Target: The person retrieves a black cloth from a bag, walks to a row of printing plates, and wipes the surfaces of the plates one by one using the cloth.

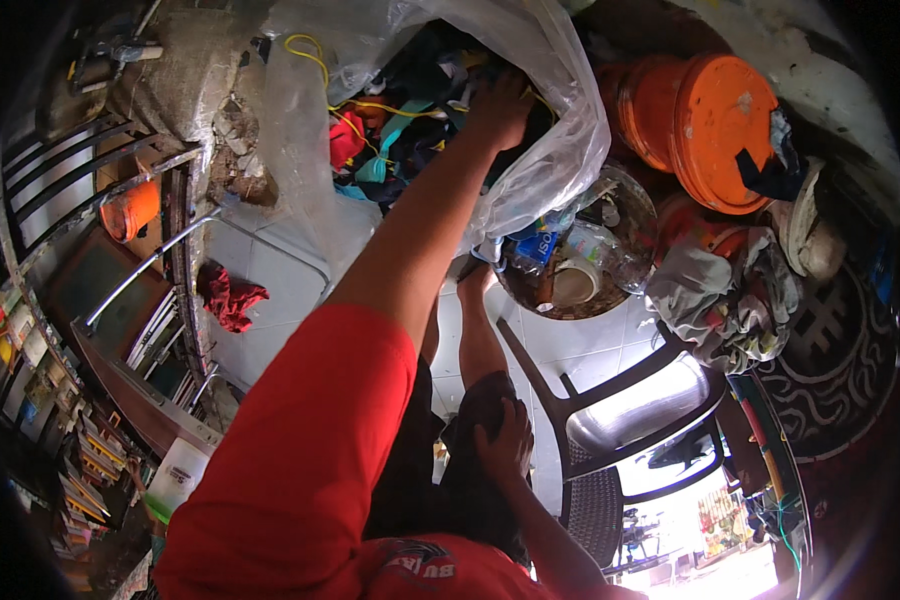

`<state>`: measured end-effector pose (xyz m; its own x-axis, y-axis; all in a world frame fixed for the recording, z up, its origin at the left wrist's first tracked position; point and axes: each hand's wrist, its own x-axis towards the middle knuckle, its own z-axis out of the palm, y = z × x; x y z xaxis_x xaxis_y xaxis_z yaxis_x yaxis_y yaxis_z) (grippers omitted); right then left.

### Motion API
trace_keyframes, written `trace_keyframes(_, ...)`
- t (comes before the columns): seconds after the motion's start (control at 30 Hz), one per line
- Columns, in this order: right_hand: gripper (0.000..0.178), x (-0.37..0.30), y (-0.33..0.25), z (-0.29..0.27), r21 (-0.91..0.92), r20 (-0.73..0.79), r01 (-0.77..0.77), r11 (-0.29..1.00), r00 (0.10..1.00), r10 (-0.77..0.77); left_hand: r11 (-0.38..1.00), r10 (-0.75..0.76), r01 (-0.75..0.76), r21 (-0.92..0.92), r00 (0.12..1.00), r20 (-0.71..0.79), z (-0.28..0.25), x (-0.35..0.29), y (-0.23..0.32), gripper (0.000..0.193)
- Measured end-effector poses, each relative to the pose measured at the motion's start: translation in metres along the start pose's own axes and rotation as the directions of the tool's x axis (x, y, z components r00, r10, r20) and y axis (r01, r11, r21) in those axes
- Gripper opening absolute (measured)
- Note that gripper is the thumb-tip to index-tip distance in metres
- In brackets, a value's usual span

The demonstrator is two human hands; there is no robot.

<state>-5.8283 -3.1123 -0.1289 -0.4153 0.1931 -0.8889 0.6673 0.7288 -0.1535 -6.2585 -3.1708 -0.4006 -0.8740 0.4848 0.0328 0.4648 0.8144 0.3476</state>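
Note:
My left arm, in a red sleeve, stretches forward into a large clear plastic bag (pixel 560 110). Inside lie cloth scraps in dark, red and teal tones, among them a red scrap (pixel 346 140) and a teal strip (pixel 406 135). A yellow cord (pixel 385 105) trails over them. My left hand (pixel 500 108) is down among the scraps at the bag's right side; its fingers are mostly hidden, so any grip is unclear. My right hand (pixel 507 440) lies on my dark-clothed knee, fingers apart, holding nothing.
Right of the bag stands a round bin (pixel 580 305) with plastic bottles and a white cup. Beyond it are orange buckets (pixel 720 130) and grey rags (pixel 720 295). A dark plastic chair (pixel 660 410) stands near right. A red cloth (pixel 230 298) lies on the tiles, near a metal rack (pixel 175 240).

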Motion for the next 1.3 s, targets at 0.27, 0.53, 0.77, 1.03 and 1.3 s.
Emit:
trace_keyframes(0.27,0.073,-0.002,-0.007,-0.014,-0.037,-0.01,0.012,0.999,1.0,-0.012,0.996,-0.014,-0.001,0.084,0.985,0.174,0.024,-0.035,0.007,0.03)
trace_keyframes(0.53,0.072,0.0,-0.007,-0.016,-0.044,0.006,0.005,0.999,1.0,-0.005,0.979,-0.158,0.2,-0.027,0.843,0.514,-0.019,-0.034,0.01,0.022)
trace_keyframes(0.77,0.072,-0.001,-0.016,-0.021,-0.059,0.018,0.04,0.997,0.999,-0.039,0.821,-0.305,0.337,-0.46,0.941,0.145,-0.112,-0.105,0.011,0.031)
trace_keyframes(1.03,0.073,-0.004,-0.014,-0.016,-0.04,-0.008,0.091,0.995,0.996,-0.092,0.272,-0.507,0.614,-0.741,0.746,0.432,-0.221,-0.163,-0.001,0.052)
trace_keyframes(1.3,0.057,0.06,-0.113,-0.091,0.761,-0.05,0.233,0.605,0.952,-0.303,-0.12,-0.457,0.518,-0.847,0.728,0.51,-0.292,-0.191,0.013,0.056)
